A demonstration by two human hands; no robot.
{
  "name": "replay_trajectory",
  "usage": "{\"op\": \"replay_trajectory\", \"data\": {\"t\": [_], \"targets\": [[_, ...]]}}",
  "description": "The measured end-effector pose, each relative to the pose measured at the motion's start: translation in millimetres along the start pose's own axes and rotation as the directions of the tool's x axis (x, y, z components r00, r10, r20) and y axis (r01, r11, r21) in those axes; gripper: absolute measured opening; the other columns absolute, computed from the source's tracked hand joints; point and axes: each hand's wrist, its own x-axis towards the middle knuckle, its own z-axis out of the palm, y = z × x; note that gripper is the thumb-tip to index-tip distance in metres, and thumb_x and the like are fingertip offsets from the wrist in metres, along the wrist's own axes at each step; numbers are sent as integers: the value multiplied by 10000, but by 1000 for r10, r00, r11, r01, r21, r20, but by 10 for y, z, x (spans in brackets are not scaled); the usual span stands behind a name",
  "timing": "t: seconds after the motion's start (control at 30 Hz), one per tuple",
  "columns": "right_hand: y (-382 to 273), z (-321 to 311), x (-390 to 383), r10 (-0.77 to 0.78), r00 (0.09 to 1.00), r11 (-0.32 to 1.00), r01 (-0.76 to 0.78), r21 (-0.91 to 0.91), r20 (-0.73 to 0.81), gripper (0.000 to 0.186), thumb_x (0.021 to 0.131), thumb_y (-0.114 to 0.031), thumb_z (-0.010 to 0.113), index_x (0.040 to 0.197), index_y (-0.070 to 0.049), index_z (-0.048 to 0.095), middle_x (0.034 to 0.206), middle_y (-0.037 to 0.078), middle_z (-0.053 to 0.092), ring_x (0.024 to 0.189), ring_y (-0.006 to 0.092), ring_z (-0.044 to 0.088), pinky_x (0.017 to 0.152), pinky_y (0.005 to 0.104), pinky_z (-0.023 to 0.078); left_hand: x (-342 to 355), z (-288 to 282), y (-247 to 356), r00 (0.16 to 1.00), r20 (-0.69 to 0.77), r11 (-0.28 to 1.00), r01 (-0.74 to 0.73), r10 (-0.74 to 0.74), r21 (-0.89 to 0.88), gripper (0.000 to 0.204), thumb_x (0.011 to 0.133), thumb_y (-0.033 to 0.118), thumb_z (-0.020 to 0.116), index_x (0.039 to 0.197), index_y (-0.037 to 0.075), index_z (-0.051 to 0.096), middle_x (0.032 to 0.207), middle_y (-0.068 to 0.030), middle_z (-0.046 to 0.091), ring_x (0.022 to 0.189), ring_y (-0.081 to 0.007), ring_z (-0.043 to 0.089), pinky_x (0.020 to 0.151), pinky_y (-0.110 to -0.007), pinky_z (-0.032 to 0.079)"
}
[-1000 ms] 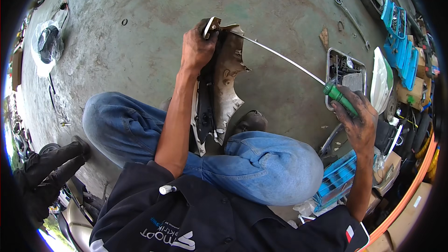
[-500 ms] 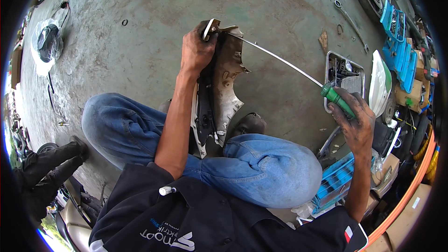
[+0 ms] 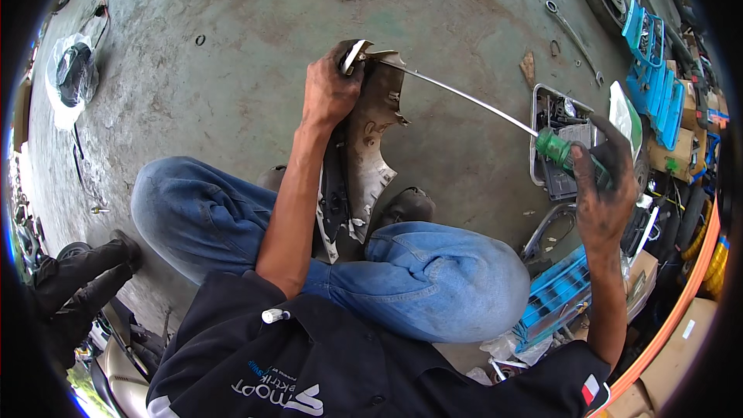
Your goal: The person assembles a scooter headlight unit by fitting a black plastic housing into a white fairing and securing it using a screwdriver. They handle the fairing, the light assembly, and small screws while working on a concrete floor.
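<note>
Long screwdriver (image 3: 464, 97) here, green handle and a thin metal shaft. Its long axis runs diagonally, from the handle at the lower right up to the tip at the upper left, where it meets the top end of a grimy plastic fairing panel (image 3: 370, 147). The panel stands roughly upright between the person's knees, long side running away from them, its lower end hidden behind the jeans.

Left hand (image 3: 329, 93) is closed around the panel's top edge, fingers curled over it right by the screwdriver tip. Right hand (image 3: 600, 186) is wrapped tight around the green handle, held out over a metal tray (image 3: 535, 120) of small parts.

The concrete floor (image 3: 232, 70) up and to the left is pretty open. The right side is crowded: blue plastic crates (image 3: 654, 81), cardboard boxes, a wrench (image 3: 571, 31) lying beyond the tray.
</note>
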Motion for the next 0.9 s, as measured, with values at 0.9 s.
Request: {"op": "replay_trajectory", "data": {"t": [0.9], "targets": [[-249,-133,214,76,997,970,-79,230,19,384,836,-132,764,1181,-51,615,1041,195,617,863,373,670,735,467,554,-39,-153,-14,1000,6,994,6,-5,-113,353,863,76,642,1214,49,662,1071,-213,717,1016,-406,678,890,-444,543]]}}
